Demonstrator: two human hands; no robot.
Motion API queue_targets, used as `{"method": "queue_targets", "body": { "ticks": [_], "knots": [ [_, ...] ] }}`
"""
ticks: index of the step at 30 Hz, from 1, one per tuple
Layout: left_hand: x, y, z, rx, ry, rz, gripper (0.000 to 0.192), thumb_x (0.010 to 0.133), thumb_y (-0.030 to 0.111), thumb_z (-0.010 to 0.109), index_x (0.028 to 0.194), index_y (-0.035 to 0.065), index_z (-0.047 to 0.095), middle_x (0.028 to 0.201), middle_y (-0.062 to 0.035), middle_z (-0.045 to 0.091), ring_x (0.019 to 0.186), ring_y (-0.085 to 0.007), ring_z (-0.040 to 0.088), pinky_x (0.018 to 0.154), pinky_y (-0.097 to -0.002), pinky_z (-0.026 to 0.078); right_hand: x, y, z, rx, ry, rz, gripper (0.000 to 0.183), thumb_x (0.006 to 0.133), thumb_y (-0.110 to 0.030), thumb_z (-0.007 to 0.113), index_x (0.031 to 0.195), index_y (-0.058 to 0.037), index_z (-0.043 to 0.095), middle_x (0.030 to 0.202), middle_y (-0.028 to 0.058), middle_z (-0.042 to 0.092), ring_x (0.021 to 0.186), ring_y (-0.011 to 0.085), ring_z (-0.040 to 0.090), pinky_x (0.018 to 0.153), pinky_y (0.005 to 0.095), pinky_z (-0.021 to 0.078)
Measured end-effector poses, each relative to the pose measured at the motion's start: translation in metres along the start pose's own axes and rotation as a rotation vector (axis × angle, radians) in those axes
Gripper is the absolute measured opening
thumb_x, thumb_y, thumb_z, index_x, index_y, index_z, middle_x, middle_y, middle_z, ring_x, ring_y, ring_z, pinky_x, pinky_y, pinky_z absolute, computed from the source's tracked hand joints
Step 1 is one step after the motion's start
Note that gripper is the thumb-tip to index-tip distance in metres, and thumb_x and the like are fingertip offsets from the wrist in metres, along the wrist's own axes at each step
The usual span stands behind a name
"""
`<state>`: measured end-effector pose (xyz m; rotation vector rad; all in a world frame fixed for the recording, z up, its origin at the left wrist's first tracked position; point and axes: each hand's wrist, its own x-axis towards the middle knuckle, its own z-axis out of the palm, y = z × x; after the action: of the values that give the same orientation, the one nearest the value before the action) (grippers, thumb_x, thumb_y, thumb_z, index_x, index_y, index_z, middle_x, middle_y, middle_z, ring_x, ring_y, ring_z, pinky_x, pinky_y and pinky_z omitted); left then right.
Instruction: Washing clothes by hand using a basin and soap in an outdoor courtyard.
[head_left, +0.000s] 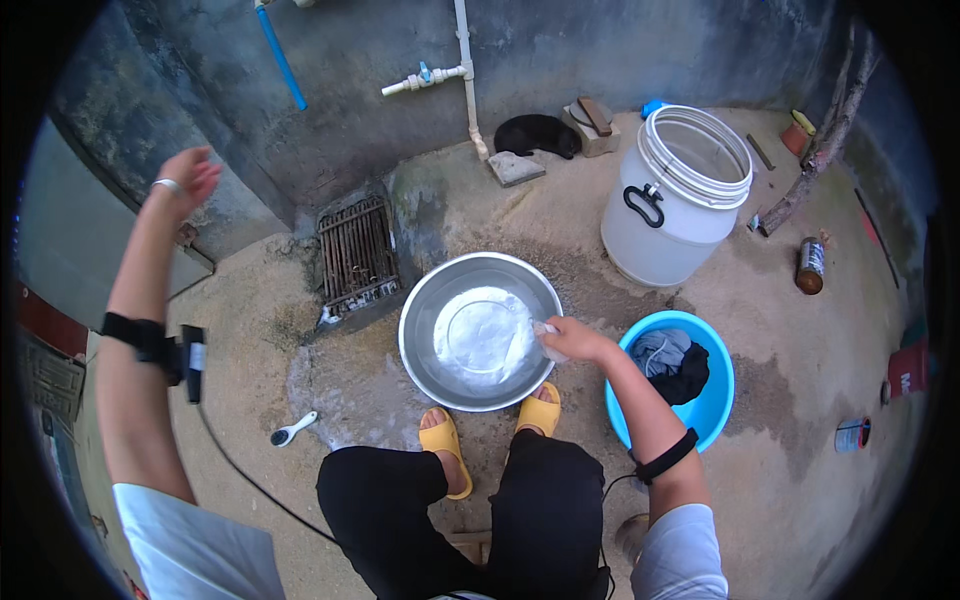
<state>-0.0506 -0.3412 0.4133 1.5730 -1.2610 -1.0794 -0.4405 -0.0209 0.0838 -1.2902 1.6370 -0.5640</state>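
A wide metal basin (431, 375), with clear liquid over its shiny bottom, sits on the concrete before my feet. At its right rim my right hand (577, 339) grips a small whitish, translucent piece (547, 339); whether it is plastic film or wet cloth I cannot tell. My left hand (191, 180) is raised far to the left, apart from the basin, its fingers loosely bent and nothing visible in them. Beneath my right forearm stands a blue plastic tub (721, 360) holding grey clothing (660, 351) and black clothing (684, 375). A white-handled scrub brush (294, 429) lies at lower left.
Left of the basin is a drain grate (358, 251). A white plastic barrel (664, 232) stands at back right. A black animal (534, 136) lies by the wall under a tap (424, 78). Further right are a wooden branch (810, 169), a jar (811, 266) and a can (853, 435).
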Motion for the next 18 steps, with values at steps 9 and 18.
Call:
{"method": "queue_targets", "body": {
  "ticks": [9,18],
  "knots": [
    [0.039,0.031,-0.254,-0.07,0.398,0.395,0.023,0.081,0.027,0.05,0.096,0.0113,0.057,0.072,0.0016,0.056,0.059,-0.0067,0.052,0.05,-0.0163,0.041,-0.01,-0.067,-0.048,-0.045,0.123,0.045,0.04,0.081,-0.035,0.047,0.093,0.0017,0.056,0.085,0.0177,0.06,0.077,0.0306,0.058,0.069,0.0372,0.0439],
    [0.047,-0.318,-0.036,0.063,-0.169,-0.146,0.018,0.084,0.012,0.037,0.093,0.008,0.053,0.069,-0.003,0.055,0.053,-0.0127,0.054,0.04,-0.023,0.041,0.076,-0.113,0.012,0.175,-0.002,-0.097,0.035,0.08,-0.034,0.052,0.087,0.0,0.057,0.068,0.0096,0.058,0.06,0.0152,0.055,0.054,0.0298,0.044]
  ]
}}
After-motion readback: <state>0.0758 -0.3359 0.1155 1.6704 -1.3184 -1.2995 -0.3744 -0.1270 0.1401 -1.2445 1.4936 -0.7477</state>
